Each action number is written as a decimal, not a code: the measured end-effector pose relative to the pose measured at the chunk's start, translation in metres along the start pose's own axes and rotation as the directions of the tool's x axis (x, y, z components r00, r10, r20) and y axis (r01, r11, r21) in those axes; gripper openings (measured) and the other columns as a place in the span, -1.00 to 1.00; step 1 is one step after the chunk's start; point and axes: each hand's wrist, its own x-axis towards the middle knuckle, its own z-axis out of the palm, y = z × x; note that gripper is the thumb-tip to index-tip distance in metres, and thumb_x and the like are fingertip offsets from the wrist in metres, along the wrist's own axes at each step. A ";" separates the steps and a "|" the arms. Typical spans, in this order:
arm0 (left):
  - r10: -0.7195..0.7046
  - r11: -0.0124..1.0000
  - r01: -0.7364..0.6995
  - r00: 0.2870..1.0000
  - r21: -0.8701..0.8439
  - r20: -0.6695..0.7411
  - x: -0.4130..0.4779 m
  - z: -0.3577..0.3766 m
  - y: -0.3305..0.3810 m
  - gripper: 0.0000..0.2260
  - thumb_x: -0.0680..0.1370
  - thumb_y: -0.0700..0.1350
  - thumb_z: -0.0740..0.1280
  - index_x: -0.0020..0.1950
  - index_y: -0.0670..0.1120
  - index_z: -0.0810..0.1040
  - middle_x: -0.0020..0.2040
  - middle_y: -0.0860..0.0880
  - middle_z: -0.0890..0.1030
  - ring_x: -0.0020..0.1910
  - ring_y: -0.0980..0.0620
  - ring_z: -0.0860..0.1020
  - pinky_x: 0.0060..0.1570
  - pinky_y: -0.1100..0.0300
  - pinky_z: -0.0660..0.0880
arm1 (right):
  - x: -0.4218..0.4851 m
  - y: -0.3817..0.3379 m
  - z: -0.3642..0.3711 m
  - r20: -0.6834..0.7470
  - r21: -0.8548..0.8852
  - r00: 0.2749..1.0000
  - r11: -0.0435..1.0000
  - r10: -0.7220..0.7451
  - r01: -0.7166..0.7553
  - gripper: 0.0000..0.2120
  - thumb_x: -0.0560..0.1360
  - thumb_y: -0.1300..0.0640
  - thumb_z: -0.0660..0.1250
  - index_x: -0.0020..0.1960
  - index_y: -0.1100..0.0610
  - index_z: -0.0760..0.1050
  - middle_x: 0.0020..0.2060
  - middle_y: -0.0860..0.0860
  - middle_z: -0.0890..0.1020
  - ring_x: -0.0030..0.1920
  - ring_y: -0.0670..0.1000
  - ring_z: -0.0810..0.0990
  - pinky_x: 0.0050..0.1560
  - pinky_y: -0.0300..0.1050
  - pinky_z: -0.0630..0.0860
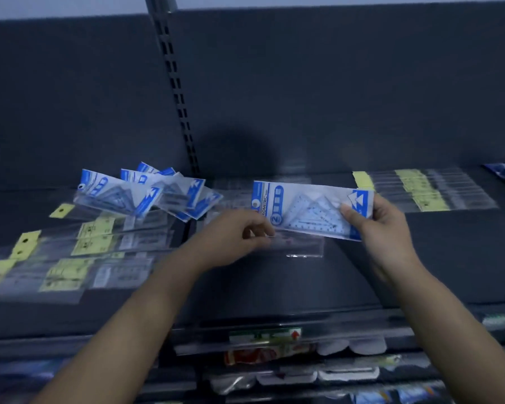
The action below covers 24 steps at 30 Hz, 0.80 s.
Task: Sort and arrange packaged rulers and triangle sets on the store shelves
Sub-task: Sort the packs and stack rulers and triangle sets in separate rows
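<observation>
**Triangle set lifted clear while a ruler pack is being picked out beneath it**

The right hand (382, 228) is holding a blue-and-white triangle set (309, 208) by its right end, thumb pressing on the front and the other fingers (370, 209) curling behind; the pack is hanging flat and nearly level above the middle of the shelf (449, 258), probably so its label is facing up for reading and so it is staying out of the way of what is lying below. The left hand (233, 237) is reaching under the set's lower left corner, its fingertips (260, 230) bunching together and seemingly pinching the near edge of a clear ruler pack (301, 246) lying on the shelf; blur is making the exact contact hard to confirm.

Towards the back of the shelf, by the slotted upright (175, 91), a loose heap of matching triangle sets (146, 193) is fanning out, likely where the held set belongs; along the left front edge, yellow-labelled ruler packs (99, 249) are lying in overlapping rows; at the right rear, more yellow-tagged rulers (429, 188) are lying side by side. The lone clear pack is sitting between these groups, so it is probably being pulled out to join one of them; the sorting is looking only partly done.
</observation>
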 end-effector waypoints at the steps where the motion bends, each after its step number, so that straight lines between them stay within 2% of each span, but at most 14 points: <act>1: -0.013 0.999 0.015 1.000 0.051 -0.023 0.000 0.004 0.003 -0.89 0.50 -0.08 0.42 0.01 0.03 0.64 -0.24 0.19 0.56 -0.23 0.16 0.53 -0.17 0.29 0.47 | 0.003 0.001 -0.004 0.000 0.000 1.000 1.000 0.017 -0.017 -0.91 0.49 0.27 0.36 -0.11 0.10 0.59 -0.13 0.03 0.70 -0.17 -0.07 0.66 -0.09 -0.18 0.60; 4: -0.024 0.991 0.033 0.997 0.126 -0.067 -0.001 0.012 0.009 -0.86 0.46 -0.03 0.45 0.00 0.03 0.64 -0.20 0.17 0.58 -0.20 0.14 0.54 -0.12 0.22 0.48 | 0.007 0.002 -0.009 -0.028 0.030 0.999 0.999 0.025 -0.024 -0.87 0.50 0.27 0.35 -0.14 0.07 0.57 -0.17 -0.01 0.68 -0.15 -0.05 0.64 -0.01 -0.08 0.57; 7: -0.017 0.989 0.031 0.995 0.144 -0.097 -0.002 0.018 0.009 -0.87 0.44 -0.05 0.46 -0.03 -0.01 0.63 -0.11 0.05 0.62 -0.16 0.11 0.54 -0.07 0.17 0.50 | 0.010 0.002 -0.010 -0.085 0.079 0.996 0.997 0.025 -0.018 -0.86 0.50 0.25 0.36 -0.17 0.04 0.56 -0.22 -0.10 0.66 -0.18 -0.12 0.63 -0.02 -0.12 0.57; 14: 0.016 0.988 0.018 0.976 0.150 -0.217 -0.008 0.025 0.002 -0.84 0.49 -0.05 0.42 0.03 -0.05 0.60 -0.01 0.04 0.60 -0.04 0.07 0.54 0.01 0.21 0.46 | 0.001 0.003 -0.008 -0.075 0.106 0.997 0.994 0.016 -0.008 -0.86 0.49 0.27 0.36 -0.16 0.05 0.58 -0.25 -0.11 0.67 -0.19 -0.13 0.63 -0.14 -0.24 0.58; 17: 0.082 0.991 -0.030 0.900 0.128 -0.428 -0.008 0.021 0.010 -0.66 0.50 -0.03 0.41 0.23 -0.11 0.53 0.17 -0.03 0.55 0.12 0.06 0.47 0.17 0.28 0.32 | -0.005 -0.001 -0.009 -0.066 0.122 0.997 0.992 0.042 -0.033 -0.86 0.48 0.28 0.37 -0.15 0.05 0.60 -0.22 -0.07 0.70 -0.16 -0.07 0.65 -0.10 -0.17 0.58; 19: 0.161 0.978 -0.060 0.827 0.200 -0.538 -0.005 0.014 0.017 -0.47 0.46 0.05 0.43 0.36 -0.11 0.42 0.30 -0.06 0.45 0.26 0.03 0.37 0.28 0.22 0.23 | -0.010 -0.006 -0.009 -0.015 0.134 0.998 0.989 0.068 -0.066 -0.87 0.48 0.29 0.36 -0.10 0.09 0.61 -0.20 -0.03 0.71 -0.14 -0.04 0.67 -0.11 -0.16 0.59; 20: 0.196 0.967 -0.073 0.822 0.242 -0.534 -0.004 0.009 0.020 -0.35 0.42 0.10 0.45 0.42 -0.10 0.34 0.36 -0.05 0.39 0.33 0.03 0.31 0.34 0.17 0.18 | -0.013 -0.009 -0.010 0.024 0.140 0.996 0.986 0.085 -0.088 -0.88 0.48 0.30 0.35 -0.07 0.13 0.61 -0.17 0.01 0.72 -0.12 -0.01 0.68 -0.09 -0.14 0.60; 22: 0.259 0.938 -0.123 0.870 0.324 -0.420 0.002 0.000 0.027 -0.17 0.33 0.22 0.47 0.48 -0.05 0.23 0.42 -0.03 0.34 0.38 0.07 0.22 0.37 0.11 0.08 | -0.019 -0.013 -0.013 0.101 0.147 0.987 0.980 0.122 -0.136 -0.88 0.48 0.30 0.34 0.00 0.20 0.60 -0.10 0.10 0.71 -0.07 0.06 0.68 -0.03 -0.07 0.60; 24: 0.316 0.915 -0.220 0.913 0.339 -0.259 0.011 0.000 0.036 -0.13 0.25 0.27 0.48 0.47 0.00 0.27 0.35 0.07 0.41 0.32 0.24 0.18 0.35 0.12 0.04 | -0.025 -0.015 -0.020 0.154 0.151 0.975 0.972 0.158 -0.182 -0.84 0.49 0.29 0.34 0.05 0.23 0.59 -0.05 0.15 0.70 -0.03 0.10 0.68 -0.04 -0.06 0.60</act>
